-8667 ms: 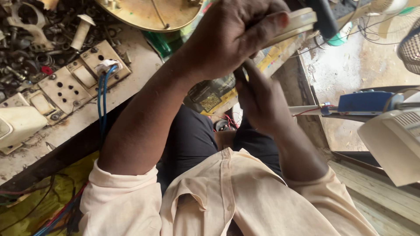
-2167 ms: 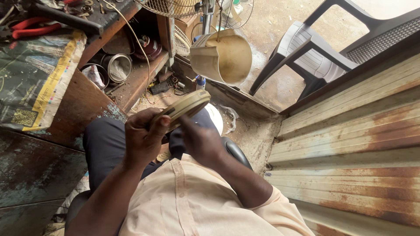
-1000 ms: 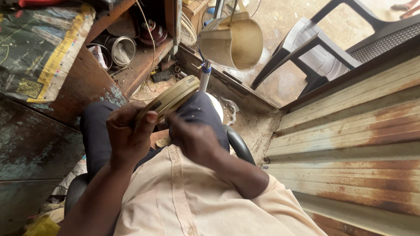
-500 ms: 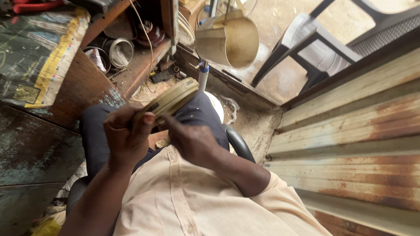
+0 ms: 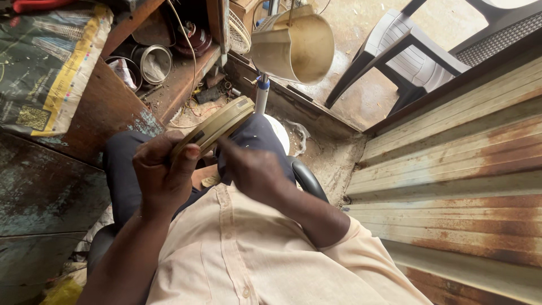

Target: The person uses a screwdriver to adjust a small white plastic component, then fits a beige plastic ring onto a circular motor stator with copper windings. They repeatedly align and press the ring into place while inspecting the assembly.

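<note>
Fingers [image 5: 189, 155] around brass disc [image 5: 217, 125]

We see a rusty shelf [image 5: 180, 85] at the upper left, and on it a metal tin [image 5: 155, 63], a dark red round part [image 5: 195, 39] and loose wires [image 5: 197, 93]. Beside it, a worn printed sheet [image 5: 48, 62] covers the desk [image 5: 107, 113]. On the dusty floor [image 5: 361, 96] stand a beige bucket-shaped housing [image 5: 299, 45] and a grey plastic chair [image 5: 406, 56], near each other.
</note>
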